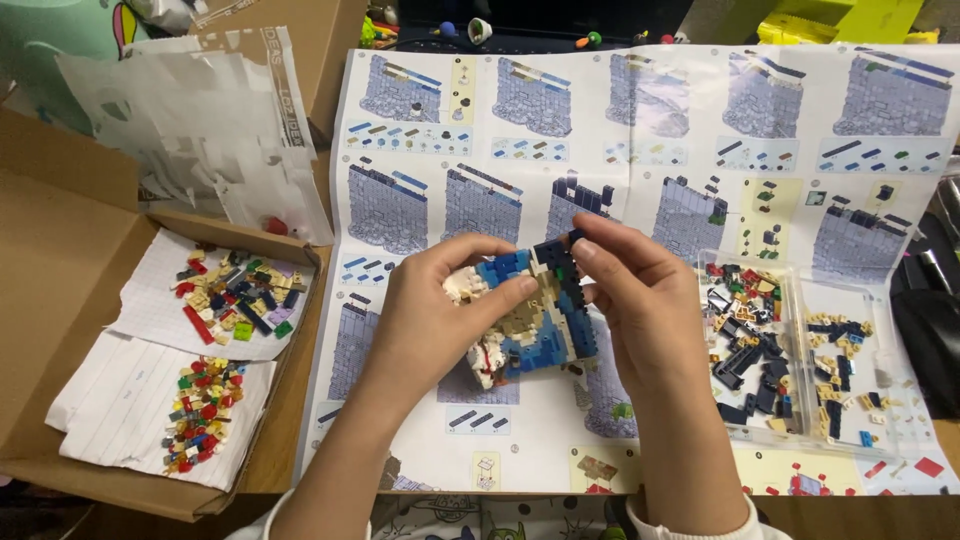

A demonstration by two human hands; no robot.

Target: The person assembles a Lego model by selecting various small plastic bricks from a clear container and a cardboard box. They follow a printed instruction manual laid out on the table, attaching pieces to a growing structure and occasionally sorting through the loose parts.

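Between both hands (pixel 440 305), brick model (pixel 525 310)

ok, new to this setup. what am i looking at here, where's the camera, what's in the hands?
There is no machine: a person works with two bare hands. The single picture comes from a camera worn on the head, looking down. Both the left hand and the right hand hold a half-built brick model, blue, tan and white, above a large unfolded instruction sheet. On the right, a clear plastic tray holds mostly dark loose bricks. On the left, an open cardboard box holds sheets of paper bearing colourful small bricks.
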